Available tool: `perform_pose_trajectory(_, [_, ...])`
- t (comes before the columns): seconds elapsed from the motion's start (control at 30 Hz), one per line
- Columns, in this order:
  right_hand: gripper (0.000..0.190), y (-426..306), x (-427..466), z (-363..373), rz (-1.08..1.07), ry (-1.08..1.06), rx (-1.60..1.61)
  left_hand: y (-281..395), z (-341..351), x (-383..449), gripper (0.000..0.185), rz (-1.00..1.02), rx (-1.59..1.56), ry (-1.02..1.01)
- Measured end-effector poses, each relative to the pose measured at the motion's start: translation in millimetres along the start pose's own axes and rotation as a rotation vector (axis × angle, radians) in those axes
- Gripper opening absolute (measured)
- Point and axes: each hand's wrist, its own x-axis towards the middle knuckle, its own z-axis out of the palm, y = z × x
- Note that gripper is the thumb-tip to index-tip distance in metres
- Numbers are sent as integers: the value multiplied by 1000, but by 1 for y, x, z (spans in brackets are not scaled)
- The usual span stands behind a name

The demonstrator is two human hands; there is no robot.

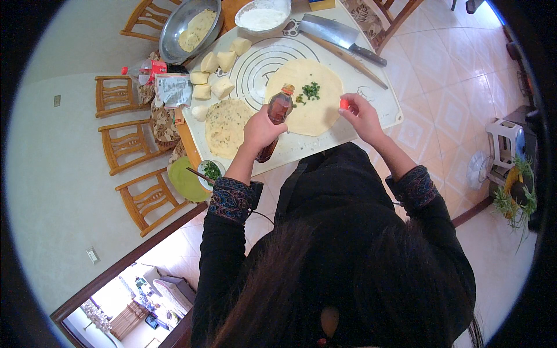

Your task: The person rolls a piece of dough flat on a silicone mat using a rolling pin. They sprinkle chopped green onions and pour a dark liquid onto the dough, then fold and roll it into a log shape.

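Observation:
My left hand (263,129) is closed around a bottle of dark reddish-brown liquid (280,107), its uncapped-looking neck pointing away from me. Between the fingertips of my right hand (363,117) is a small red cap (344,104). Both hands are over the near part of a round, thin sheet of dough (320,117), which carries a small heap of chopped green onion (311,90). A second flat dough round, flecked with green (228,126), lies to the left on the white marked mat (278,154). Several dough pieces (222,87) sit beyond it.
At the back are a metal bowl (167,43) with flecked dough and a bowl of white flour (261,19). A cleaver (330,32) and a wooden rolling pin (346,59) lie back right. Chopsticks rest across a bowl of chopped greens (212,170) at the near left; wooden chairs (130,148) stand beyond.

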Motion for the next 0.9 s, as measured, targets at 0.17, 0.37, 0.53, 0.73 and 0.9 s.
perform_pose_trajectory(0.17, [38,0,1,4,-23,-9,50,-3,2,2,55,7,-19,13])
perform_pose_trajectory(0.37, [37,-6,1,6,-7,-41,6,-4,1,3,55,-4,-15,4])
perform_pose_trajectory(0.53, [38,-4,-1,8,10,-57,8,-4,2,3,55,-2,-31,3])
perform_pose_trajectory(0.73, [40,-3,2,16,-35,-29,94,-7,3,4,54,-7,-29,2])
perform_pose_trajectory(0.9, [38,-9,8,21,9,-85,217,-5,1,3,55,-20,-38,0])
